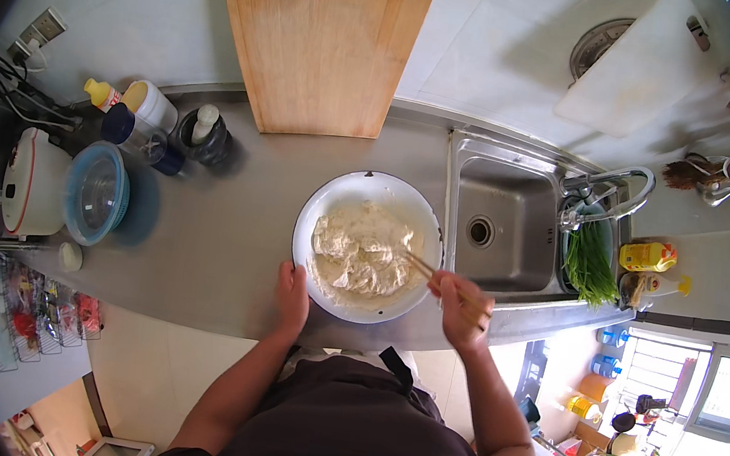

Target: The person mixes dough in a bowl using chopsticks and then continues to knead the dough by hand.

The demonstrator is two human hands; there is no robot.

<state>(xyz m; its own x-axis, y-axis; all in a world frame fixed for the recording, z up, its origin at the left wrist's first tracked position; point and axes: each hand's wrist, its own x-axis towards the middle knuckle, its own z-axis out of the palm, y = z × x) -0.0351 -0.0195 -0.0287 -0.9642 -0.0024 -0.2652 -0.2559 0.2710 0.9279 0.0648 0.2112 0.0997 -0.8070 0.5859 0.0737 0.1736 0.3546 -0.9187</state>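
A white enamel basin (pixel 403 195) with a dark, chipped rim stands on the steel counter before me. Inside it lies a shaggy, lumpy flour dough (pixel 366 248), with loose flour around its edges. My right hand (pixel 464 308) grips a pair of wooden chopsticks (pixel 424 267) at the basin's right side, their tips in the dough. My left hand (pixel 293 296) holds the basin's rim at the lower left, the thumb and fingers partly hidden against the wall.
Right of the basin is a steel sink (pixel 507 211) with a faucet (pixel 615 190) and green leafy stalks (pixel 590 262). A wooden cutting board (pixel 331 60) leans on the wall behind. To the left stand a mortar (pixel 211 144), a blender cup (pixel 143 140), blue plastic basins (pixel 95 195) and a rice cooker (pixel 35 184).
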